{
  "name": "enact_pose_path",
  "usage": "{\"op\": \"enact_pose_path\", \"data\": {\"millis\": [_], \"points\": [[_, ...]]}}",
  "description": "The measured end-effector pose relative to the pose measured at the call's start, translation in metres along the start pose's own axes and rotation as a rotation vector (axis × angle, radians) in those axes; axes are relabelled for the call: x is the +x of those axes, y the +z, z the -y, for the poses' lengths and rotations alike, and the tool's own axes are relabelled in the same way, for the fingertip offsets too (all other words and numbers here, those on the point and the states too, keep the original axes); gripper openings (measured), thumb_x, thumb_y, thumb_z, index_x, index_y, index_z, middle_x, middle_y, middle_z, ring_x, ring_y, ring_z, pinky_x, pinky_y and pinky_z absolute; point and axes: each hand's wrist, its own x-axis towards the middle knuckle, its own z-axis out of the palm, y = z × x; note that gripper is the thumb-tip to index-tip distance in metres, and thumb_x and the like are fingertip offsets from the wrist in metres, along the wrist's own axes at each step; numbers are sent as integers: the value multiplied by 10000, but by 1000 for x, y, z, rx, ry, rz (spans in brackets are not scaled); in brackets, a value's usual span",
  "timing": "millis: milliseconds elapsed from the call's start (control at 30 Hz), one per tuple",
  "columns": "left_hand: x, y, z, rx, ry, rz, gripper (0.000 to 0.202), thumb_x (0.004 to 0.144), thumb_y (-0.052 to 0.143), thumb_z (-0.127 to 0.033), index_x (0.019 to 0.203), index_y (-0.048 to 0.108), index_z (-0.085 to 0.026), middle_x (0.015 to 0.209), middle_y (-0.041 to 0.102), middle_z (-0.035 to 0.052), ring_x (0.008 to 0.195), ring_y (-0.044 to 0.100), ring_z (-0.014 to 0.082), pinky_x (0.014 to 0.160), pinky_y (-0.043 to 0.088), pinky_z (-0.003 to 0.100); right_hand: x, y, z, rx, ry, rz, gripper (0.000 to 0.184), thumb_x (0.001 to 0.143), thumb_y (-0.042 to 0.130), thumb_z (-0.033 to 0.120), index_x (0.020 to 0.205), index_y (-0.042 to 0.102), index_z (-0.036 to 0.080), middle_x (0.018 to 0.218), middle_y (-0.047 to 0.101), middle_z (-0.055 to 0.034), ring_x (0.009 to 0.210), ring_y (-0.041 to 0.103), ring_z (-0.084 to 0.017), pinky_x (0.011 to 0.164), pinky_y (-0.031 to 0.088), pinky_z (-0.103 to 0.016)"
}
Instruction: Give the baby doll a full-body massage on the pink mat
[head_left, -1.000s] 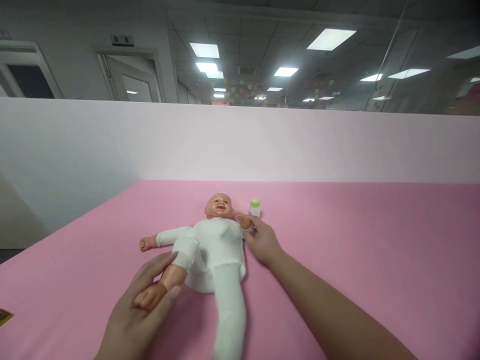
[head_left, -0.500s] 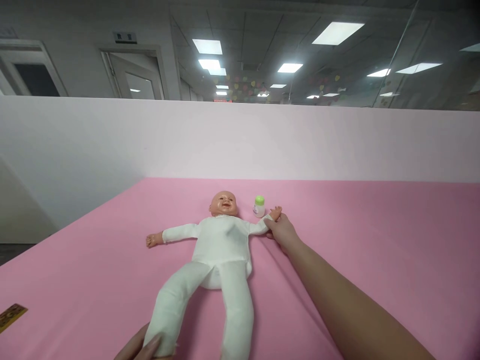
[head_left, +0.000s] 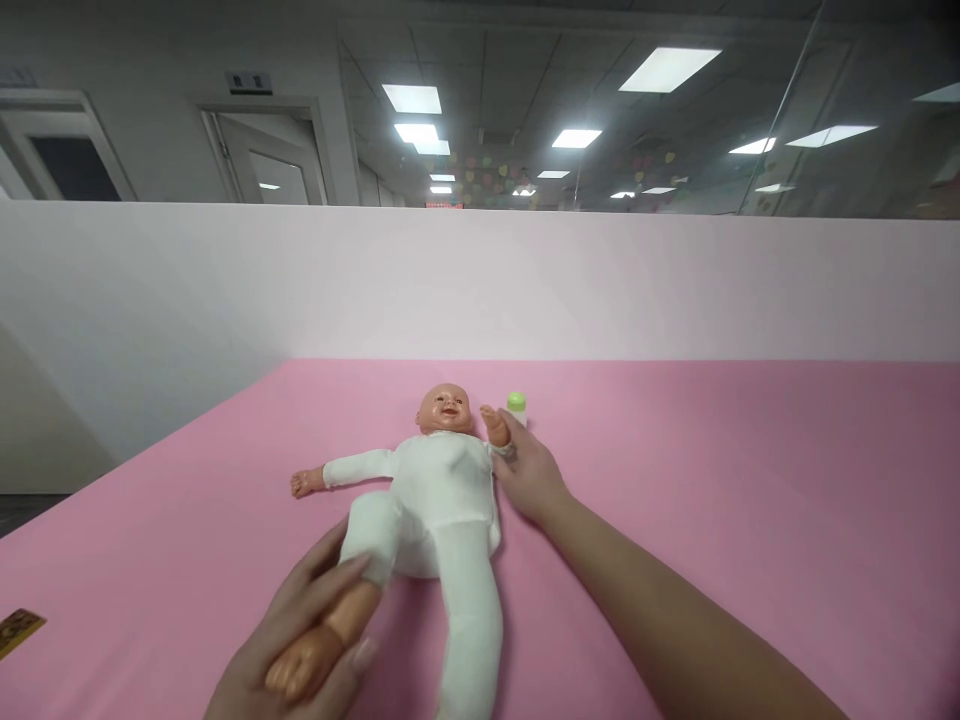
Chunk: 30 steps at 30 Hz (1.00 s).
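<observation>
A baby doll (head_left: 442, 490) with a white cloth body lies on its back on the pink surface (head_left: 697, 480), head at the far end. My left hand (head_left: 292, 630) is wrapped round its lower leg on the left side, which is bent up at the knee; the bare foot lies against my palm. On the right, my right hand (head_left: 532, 475) grips the doll's raised arm near the wrist, the little hand showing above my fingers. The doll's other arm stretches out to the left, and its other leg lies straight toward me.
Just behind my right hand stands a small bottle with a green cap (head_left: 516, 402), partly hidden. A yellow and black label (head_left: 20, 632) lies at the left edge. A white wall panel (head_left: 480, 285) borders the far side.
My left hand has pushed the doll's leg up toward its body, bending the knee. My right hand has brought the doll's arm inward, toward its head, now partly covering the bottle.
</observation>
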Motion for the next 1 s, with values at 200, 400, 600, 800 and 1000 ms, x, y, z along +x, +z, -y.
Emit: {"op": "enact_pose_path", "data": {"millis": [200,400,600,800,1000], "points": [[59,17,-8,-103,-141,168,583,804,797,-541,1322,751,-280,1557,578,103,1479,489,385,1180,458,540,-5,15,7,-306,-289,162,689,937,559,75,1575,499,329,1495,585,-91,1369,524,-289,1177,412,-508],[85,43,-10,-259,-254,236,662,814,769,-547,1397,694,-242,1598,533,128,1464,506,365,1195,421,528,-8,19,6,-515,-359,207,537,1019,582,185,1521,569,373,1500,569,-135,1411,454,-398,1170,349,-629],[84,40,-5,-159,-217,252,643,853,711,-570,1420,674,-269,1614,521,92,1474,501,347,1196,425,506,-11,21,11,-437,-295,199,486,1007,589,177,1474,600,308,1450,607,-139,1342,513,-350,1143,399,-554],[54,15,-2,-20,-99,99,564,820,744,-588,1291,760,-278,1522,616,85,1476,492,375,1184,458,500,-3,0,7,-102,-108,134,303,990,558,181,1241,695,281,1165,742,-43,1061,673,-240,922,533,-374],[13,-17,12,86,-42,42,501,804,778,-570,1239,790,-322,1464,665,56,1368,610,370,1101,557,449,12,-21,-42,143,330,-97,381,903,703,378,1253,664,234,1064,771,-56,896,735,-251,739,598,-350]]}}
